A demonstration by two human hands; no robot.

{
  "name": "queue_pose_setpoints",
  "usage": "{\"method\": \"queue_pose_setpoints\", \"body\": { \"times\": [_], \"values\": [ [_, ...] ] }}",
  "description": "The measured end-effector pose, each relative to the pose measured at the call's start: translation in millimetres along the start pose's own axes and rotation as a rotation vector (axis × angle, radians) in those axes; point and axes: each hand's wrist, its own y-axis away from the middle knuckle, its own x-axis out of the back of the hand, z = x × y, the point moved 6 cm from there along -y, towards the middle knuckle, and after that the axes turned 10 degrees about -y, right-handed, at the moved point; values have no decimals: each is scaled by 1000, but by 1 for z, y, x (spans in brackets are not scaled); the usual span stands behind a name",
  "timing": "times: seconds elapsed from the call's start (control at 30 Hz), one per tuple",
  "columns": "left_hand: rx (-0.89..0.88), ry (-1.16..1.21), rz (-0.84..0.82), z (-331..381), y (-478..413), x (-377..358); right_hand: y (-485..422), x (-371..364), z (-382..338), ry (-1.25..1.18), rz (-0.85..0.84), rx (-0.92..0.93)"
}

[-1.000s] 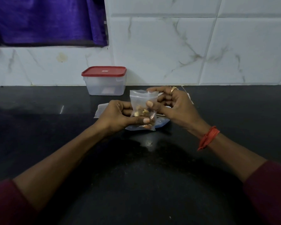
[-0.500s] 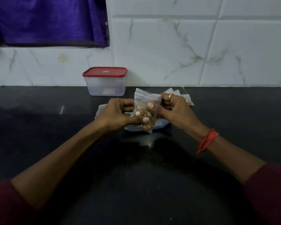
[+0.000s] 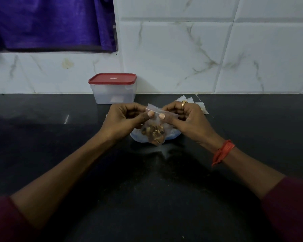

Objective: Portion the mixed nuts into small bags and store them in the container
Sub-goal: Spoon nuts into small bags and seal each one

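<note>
Head view: two bare forearms reach in over a black counter (image 3: 77, 163) and meet at its middle. The left hand (image 3: 122, 121) and right hand (image 3: 185, 121) each pinch the top edge of a small bag (image 3: 155, 123), thumbs (image 3: 150, 114) in front and curled fingers behind. The clear bag hangs just above the counter between the hands, with mixed nuts (image 3: 154, 133) settled at its bottom.

The step appears to be sealing the bag's mouth. To do it well, the nuts should stay low and off the closure, the two lips should be lined up, and the thumbs should press along the strip from one end to the other with the bag kept upright.

A white tiled wall (image 3: 182, 58) stands behind the counter, with a purple cloth (image 3: 51, 23) hanging at upper left. The container (image 3: 113, 96) sits against the wall, behind the left hand. Its red lid (image 3: 112, 78) is on and must come off before any bag goes in. A larger bag (image 3: 173, 135) of pale plastic lies under the small one, its contents hidden. Spare bags (image 3: 200, 106) lie behind the right hand. The right wrist wears a red thread (image 3: 222, 152), and one finger a ring (image 3: 184, 103).
</note>
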Motion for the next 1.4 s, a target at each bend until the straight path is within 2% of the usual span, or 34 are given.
{"method": "queue_pose_setpoints", "body": {
  "times": [0.2,0.43,0.87,1.4],
  "values": [
    [-14,28,48,3,1,2,0,6,1,8,74,23],
    [-38,3,57,4,1,4,1,6,3,91,71,55],
    [-85,-63,58,9,2,4,2,2,1,97,22,76],
    [-44,-16,88,7,2,9,-1,12,4,127,33,99]
  ]
}}
